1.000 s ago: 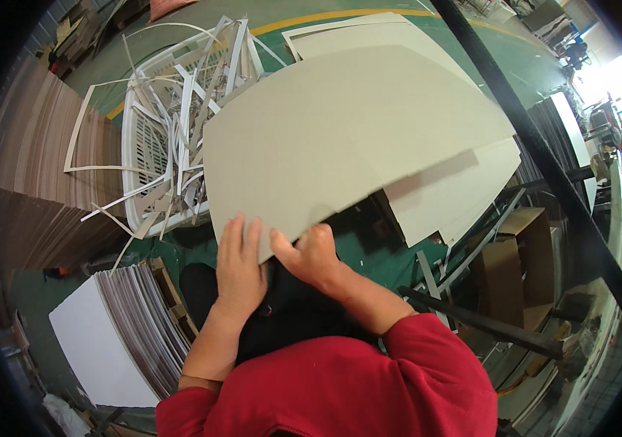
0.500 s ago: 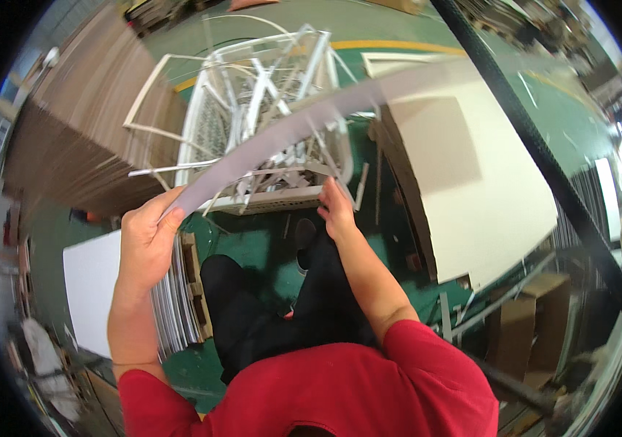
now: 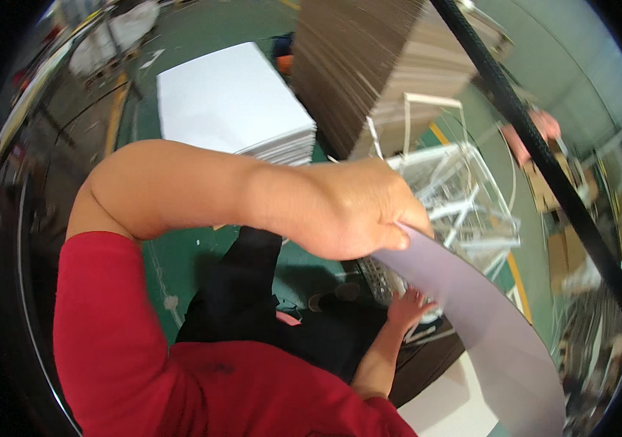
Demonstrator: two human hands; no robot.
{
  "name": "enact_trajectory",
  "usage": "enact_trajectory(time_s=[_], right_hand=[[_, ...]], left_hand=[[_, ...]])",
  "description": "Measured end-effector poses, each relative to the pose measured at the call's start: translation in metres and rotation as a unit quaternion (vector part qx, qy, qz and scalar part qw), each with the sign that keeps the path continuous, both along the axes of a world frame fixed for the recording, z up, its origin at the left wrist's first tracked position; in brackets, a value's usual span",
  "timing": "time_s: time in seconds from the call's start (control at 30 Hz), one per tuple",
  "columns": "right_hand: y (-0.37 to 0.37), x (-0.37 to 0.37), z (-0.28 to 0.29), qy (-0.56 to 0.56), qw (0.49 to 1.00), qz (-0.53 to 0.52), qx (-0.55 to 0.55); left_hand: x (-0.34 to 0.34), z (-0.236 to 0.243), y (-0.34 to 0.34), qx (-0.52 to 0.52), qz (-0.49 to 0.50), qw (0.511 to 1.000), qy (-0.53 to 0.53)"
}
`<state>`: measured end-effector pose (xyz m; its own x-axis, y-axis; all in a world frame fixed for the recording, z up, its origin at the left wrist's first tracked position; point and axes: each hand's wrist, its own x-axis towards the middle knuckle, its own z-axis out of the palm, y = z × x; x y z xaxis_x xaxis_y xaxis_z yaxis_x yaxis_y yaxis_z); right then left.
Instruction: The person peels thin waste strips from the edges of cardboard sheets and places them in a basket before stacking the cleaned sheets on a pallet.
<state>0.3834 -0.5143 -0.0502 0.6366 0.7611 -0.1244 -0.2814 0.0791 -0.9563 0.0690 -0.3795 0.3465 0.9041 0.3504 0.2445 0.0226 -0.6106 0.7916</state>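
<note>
High in the middle of the view, left hand [image 3: 358, 211] closed on the upper edge of a large pale card sheet [image 3: 486, 328], thumb and fingers pinching it, forearm crossing the frame from the red sleeve [image 3: 107, 328]. Sheet bowed and running down to the lower right, apparently held by two separated points to keep so wide and limp a panel under control. Lower down, right hand [image 3: 409, 306] with fingers spread against the sheet's underside near its lower edge, seemingly propping rather than gripping; full grasp not clear. Just behind the sheet, a wire basket [image 3: 464, 197] full of white offcut strips. Beyond, on the green floor [image 3: 180, 255], a squared stack of white sheets [image 3: 231, 102] and a tall brown cardboard stack [image 3: 362, 58] beside it. Across the right side, a black diagonal bar [image 3: 544, 160] close to the sheet's swing. More cardboard boxes [image 3: 544, 189] at the far right.
</note>
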Motion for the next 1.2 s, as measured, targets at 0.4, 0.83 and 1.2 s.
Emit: enact_trajectory(time_s=[0.4, 0.83, 1.2], right_hand=[[0.05, -0.062, 0.141, 0.048, 0.995, -0.064, 0.058], [0.288, -0.196, 0.294, -0.286, 0.945, 0.154, 0.031], [0.346, -0.214, 0.126, -0.27, 0.921, 0.211, -0.186]], left_hand=[[-0.172, -0.061, -0.038, -0.115, 0.27, 0.952, -0.091], [-0.294, -0.142, -0.076, -0.391, 0.507, 0.66, -0.394], [-0.348, -0.235, 0.066, -0.486, 0.578, 0.514, -0.408]])
